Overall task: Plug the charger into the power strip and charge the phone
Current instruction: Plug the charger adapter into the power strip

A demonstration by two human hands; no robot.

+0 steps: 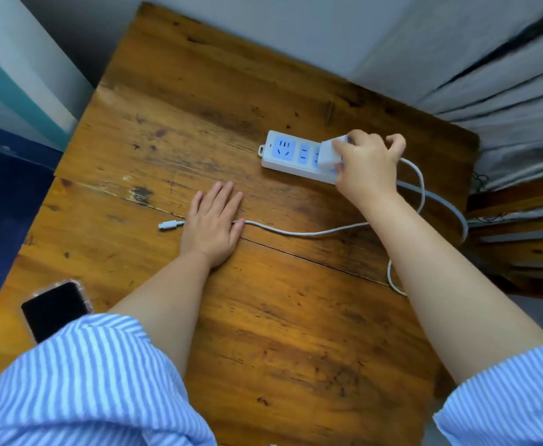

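White cube charger point(330, 155) at right end of white plastic power strip point(291, 157), pinched by right hand point(366, 169), apparently seating prongs. Left hand point(213, 220) flat, open, pinning thin white cable point(295, 231) against drag. Black phone point(54, 309) at near-left edge of wooden table point(199, 91), unconnected.

The right hand point(368, 165) covers the near end of the power strip point(299, 156), so whether the charger point(329, 154) sits fully in its socket cannot be told. A striped sleeve point(80, 381) hides the phone's point(52, 309) lower part. The left hand point(212, 220) covers a stretch of cable point(295, 231).
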